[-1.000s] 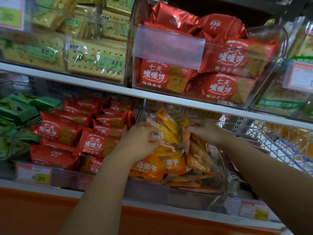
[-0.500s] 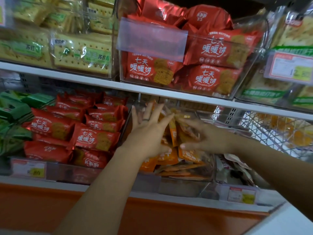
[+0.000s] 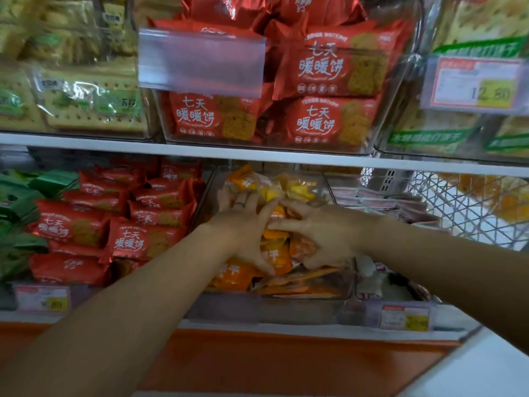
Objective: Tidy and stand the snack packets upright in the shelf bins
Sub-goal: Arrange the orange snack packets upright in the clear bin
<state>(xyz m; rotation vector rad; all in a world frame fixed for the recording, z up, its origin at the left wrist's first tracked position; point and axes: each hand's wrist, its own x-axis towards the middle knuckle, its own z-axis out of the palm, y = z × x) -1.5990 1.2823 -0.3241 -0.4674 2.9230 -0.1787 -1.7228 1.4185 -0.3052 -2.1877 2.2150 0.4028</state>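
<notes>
Orange and yellow snack packets [image 3: 274, 253] fill a clear plastic bin [image 3: 300, 308] on the lower shelf, in the middle. Some stand upright at the back; others lie flat near the bin's front. My left hand [image 3: 243, 224], a ring on one finger, spreads straight fingers against the left side of the packet stack. My right hand [image 3: 320, 233] presses in from the right with fingers stretched out, its fingertips meeting the left hand's. Both hands hide the middle packets.
Red biscuit packets [image 3: 137, 239] fill the bin to the left, green packets [image 3: 17, 202] beyond them. A white wire basket [image 3: 469, 207] stands at the right. The upper shelf [image 3: 257, 156] overhangs the bins closely. Price tags [image 3: 403, 316] line the shelf front.
My left hand let go of the packet it gripped and spread its fingers flat. Both hands moved deeper into the bin and closer together, squeezing the packets. The camera moved nearer.
</notes>
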